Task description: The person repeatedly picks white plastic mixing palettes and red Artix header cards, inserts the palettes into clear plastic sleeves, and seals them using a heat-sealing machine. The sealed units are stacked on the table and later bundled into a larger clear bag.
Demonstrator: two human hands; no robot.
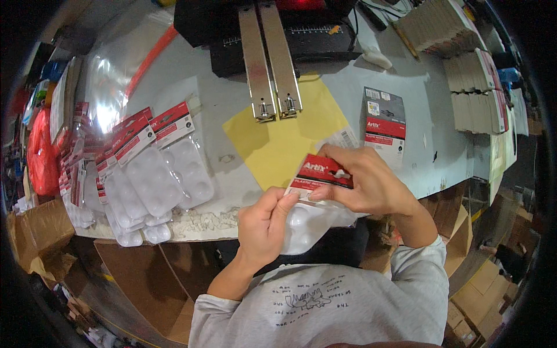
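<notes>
A red-and-black folded header card (pixel 311 169) is held between my two hands over the table's front edge. My left hand (pixel 264 225) is closed, its thumb and fingers pinching the card's lower left corner. My right hand (pixel 371 184) grips the card's right side, thumb below and fingers behind it. Below the card hangs a clear bag with a white plastic paint palette (pixel 303 227) in it, partly hidden by my hands. Just beyond lies a yellow sheet (pixel 261 136), under the two metal arms of a stapling machine (pixel 270 58). Whether the card is fastened to the bag, I cannot tell.
Carded, bagged white palettes (pixel 154 180) lie heaped on the left of the table. One flat header card (pixel 384 124) lies right of the yellow sheet. Stacks of cards (pixel 473 69) stand at the far right. Cardboard boxes (pixel 145 284) sit below the front edge.
</notes>
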